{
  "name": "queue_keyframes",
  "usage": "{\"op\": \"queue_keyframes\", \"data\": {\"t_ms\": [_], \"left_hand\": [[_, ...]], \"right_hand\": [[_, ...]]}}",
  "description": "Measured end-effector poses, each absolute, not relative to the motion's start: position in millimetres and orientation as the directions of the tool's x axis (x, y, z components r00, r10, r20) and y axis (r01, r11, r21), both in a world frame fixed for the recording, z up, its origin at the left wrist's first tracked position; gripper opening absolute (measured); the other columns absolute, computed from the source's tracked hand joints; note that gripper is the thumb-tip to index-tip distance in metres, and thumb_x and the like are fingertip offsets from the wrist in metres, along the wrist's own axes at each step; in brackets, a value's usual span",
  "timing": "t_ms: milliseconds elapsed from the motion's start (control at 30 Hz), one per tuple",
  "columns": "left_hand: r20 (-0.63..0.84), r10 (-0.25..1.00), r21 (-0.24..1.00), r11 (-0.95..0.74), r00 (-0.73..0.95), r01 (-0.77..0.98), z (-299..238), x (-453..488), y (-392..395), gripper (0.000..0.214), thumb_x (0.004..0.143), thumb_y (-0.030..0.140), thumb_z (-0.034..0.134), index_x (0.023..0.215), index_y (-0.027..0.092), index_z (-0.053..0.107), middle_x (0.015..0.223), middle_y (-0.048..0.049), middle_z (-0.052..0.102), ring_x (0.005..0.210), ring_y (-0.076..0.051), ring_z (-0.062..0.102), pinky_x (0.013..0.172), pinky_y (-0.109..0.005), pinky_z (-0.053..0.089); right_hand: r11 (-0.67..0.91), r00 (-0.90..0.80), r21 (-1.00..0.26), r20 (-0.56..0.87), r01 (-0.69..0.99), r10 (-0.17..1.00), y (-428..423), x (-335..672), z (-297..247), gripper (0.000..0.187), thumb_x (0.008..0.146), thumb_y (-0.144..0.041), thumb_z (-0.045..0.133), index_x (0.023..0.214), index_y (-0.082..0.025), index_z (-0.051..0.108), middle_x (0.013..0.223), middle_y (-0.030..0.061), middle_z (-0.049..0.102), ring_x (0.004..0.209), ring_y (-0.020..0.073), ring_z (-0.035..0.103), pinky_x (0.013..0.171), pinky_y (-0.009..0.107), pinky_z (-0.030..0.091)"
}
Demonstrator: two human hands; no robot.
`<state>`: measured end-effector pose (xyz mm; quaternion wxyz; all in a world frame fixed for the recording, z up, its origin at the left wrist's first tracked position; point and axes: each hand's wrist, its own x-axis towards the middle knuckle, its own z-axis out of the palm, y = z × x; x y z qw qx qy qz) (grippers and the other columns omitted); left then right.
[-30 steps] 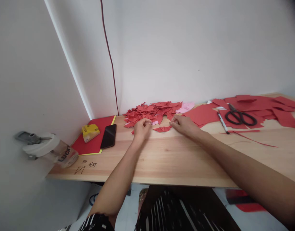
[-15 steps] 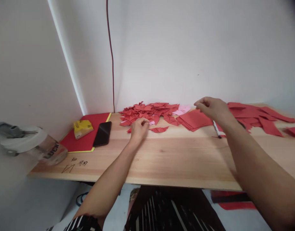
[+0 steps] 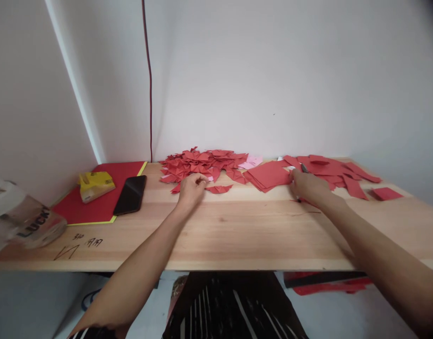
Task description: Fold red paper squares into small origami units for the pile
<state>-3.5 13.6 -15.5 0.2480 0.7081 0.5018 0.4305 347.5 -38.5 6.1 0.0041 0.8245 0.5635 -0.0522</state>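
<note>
My left hand [image 3: 192, 189] rests at the front of a heap of folded red paper pieces [image 3: 202, 162], thumb and fingers drawn together. Beside its fingertips shows a small pale pink scrap [image 3: 210, 178]; whether they hold anything is unclear. A single folded red piece [image 3: 219, 189] lies just right of it. My right hand [image 3: 310, 186] is lowered, fingers closed, at the right edge of a stack of flat red paper sheets [image 3: 268, 175]. The tip of a marker pen [image 3: 298, 200] pokes out below that hand, which hides the rest and whatever its fingers grip.
Loose red paper strips [image 3: 343, 172] spread at the right, near a red square [image 3: 386, 193]. Pink paper [image 3: 251, 162] lies by the wall. Leftward are a phone [image 3: 130, 195], a yellow packet [image 3: 95, 186] on a red sheet [image 3: 78, 207] and a clear bottle [image 3: 40, 226].
My right hand has come down from above the stack to its right edge, over the marker pen. The left hand stays by the heap. The view has shifted to the right.
</note>
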Motion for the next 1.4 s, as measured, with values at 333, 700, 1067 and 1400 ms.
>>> {"op": "queue_keyframes", "data": {"t_ms": [333,700,1067,1400], "left_hand": [[0.357,0.908,0.751,-0.419,0.22,0.51,-22.9,0.4,11.3,0.018,0.079,0.01,0.056,0.086,0.017,0.071,0.091,-0.0056,0.074,0.081,-0.018,0.067,0.076,-0.029,0.051],[0.297,0.826,0.542,-0.559,0.48,0.627,-15.7,6.8,10.0,0.032,0.072,0.022,0.071,0.103,0.017,0.067,0.105,-0.0096,0.065,0.104,-0.029,0.057,0.095,-0.042,0.042],[0.328,0.799,0.513,-0.599,0.505,0.615,-28.5,6.8,18.0,0.021,0.081,0.036,0.07,0.09,0.018,0.063,0.093,-0.0059,0.061,0.09,-0.022,0.054,0.081,-0.035,0.041],[0.329,0.772,0.557,-0.624,0.545,0.548,-33.0,3.4,20.0,0.021,0.084,0.036,0.068,0.095,0.02,0.063,0.1,-0.0053,0.061,0.097,-0.022,0.053,0.087,-0.037,0.041]], "right_hand": [[-0.184,0.322,-0.736,0.049,0.652,0.945,-43.5,342.6,46.9,0.013,0.086,-0.035,0.056,0.082,-0.023,0.059,0.066,0.0018,0.053,0.062,0.017,0.05,0.06,0.036,0.042],[0.072,-0.133,-0.994,0.082,-0.078,0.988,-7.1,248.2,44.4,0.018,0.068,-0.03,0.063,0.081,-0.026,0.051,0.078,-0.0019,0.045,0.064,0.0111,0.047,0.061,0.027,0.046],[-0.071,-0.307,-0.98,-0.01,-0.188,0.952,1.0,208.9,12.1,0.034,0.068,-0.043,0.078,0.079,-0.025,0.052,0.071,-0.0029,0.043,0.063,0.0122,0.047,0.059,0.027,0.048],[0.075,-0.214,-0.996,0.064,0.041,0.975,0.6,216.0,-31.0,0.044,0.095,-0.06,0.04,0.094,-0.026,0.067,0.063,0.0002,0.048,0.057,0.0155,0.042,0.051,0.029,0.032]]}}
